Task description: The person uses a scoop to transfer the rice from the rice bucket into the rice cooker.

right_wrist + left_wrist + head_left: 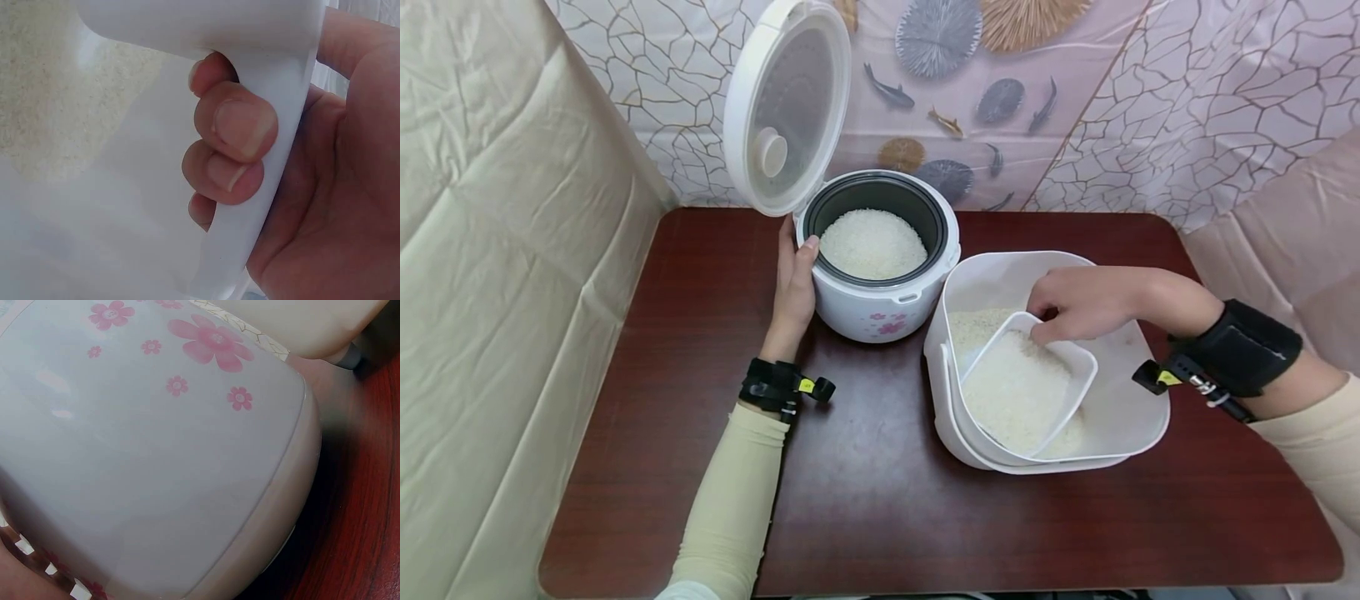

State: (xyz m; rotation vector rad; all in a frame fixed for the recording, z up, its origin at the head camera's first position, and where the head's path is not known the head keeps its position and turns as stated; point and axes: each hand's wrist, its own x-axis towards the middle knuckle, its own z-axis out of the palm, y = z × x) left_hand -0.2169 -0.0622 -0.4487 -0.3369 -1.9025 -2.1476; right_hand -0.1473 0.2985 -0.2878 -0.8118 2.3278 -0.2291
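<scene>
White and round, the cooker (857,312) sat near the back edge of the dark red-brown table (850,500), pink flowers (887,325) printed on its front. Its lid (797,92) was raised and tilted over its left rear. Within its dark pot (880,192) I saw a mound of white rice (872,242).

At the cooker's left side, the left hand (796,287) rested against the wall, fingers fairly straight and thumb touching near the rim. The left wrist view gave me mostly the flowered wall.

Just right of the cooker and nearer to me stood a white bin (1127,400); I could not tell whether the two touched. More rice lay on the bin's floor. Inside it, the right hand (1078,302) gripped a white scoop (1081,360), tilted and full of rice; the right wrist view showed me fingertips curled round its handle.

Each wrist wore a black strap (1240,346). Behind the cooker hung a cloth (940,133) patterned with leaves and fish.
</scene>
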